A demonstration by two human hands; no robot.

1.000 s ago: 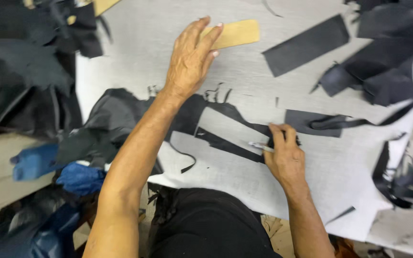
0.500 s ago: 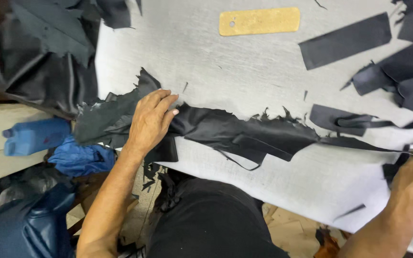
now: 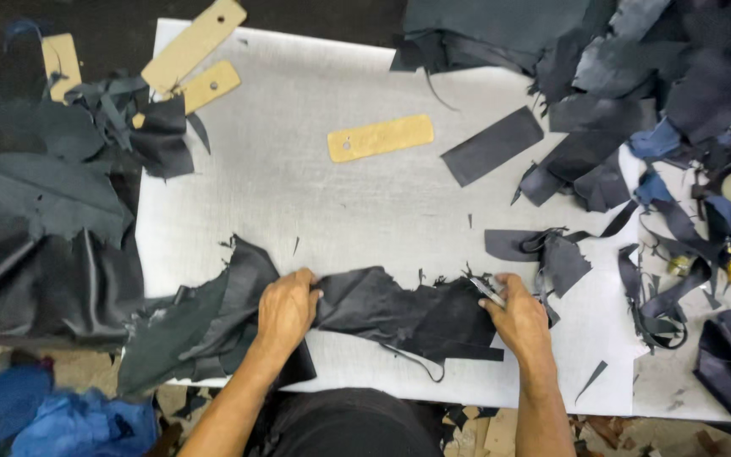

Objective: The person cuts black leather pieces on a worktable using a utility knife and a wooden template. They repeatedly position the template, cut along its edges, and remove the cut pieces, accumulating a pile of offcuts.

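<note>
A ragged piece of dark leather (image 3: 399, 313) lies along the near edge of the white cutting board (image 3: 298, 195). My left hand (image 3: 285, 309) presses flat on the leather's left part, fingers bent over it. My right hand (image 3: 518, 317) rests on the leather's right end and grips a small metal cutting tool (image 3: 488, 292), blade pointing up and left. A tan cardboard template (image 3: 380, 137) lies on the board beyond, apart from both hands. A cut dark rectangle (image 3: 492, 145) lies to its right.
Heaps of dark and blue leather scraps (image 3: 670, 76) fill the right and far side. Two more tan templates (image 3: 192, 46) lie at the far left corner. Large dark hides (image 3: 52, 245) hang off the left edge. Blue cloth (image 3: 44, 415) sits at the lower left.
The view has shifted. My right hand has come back in from the far right onto the leather's right end. The leather is bunched shorter between my hands. My left hand stays pressed on it.
</note>
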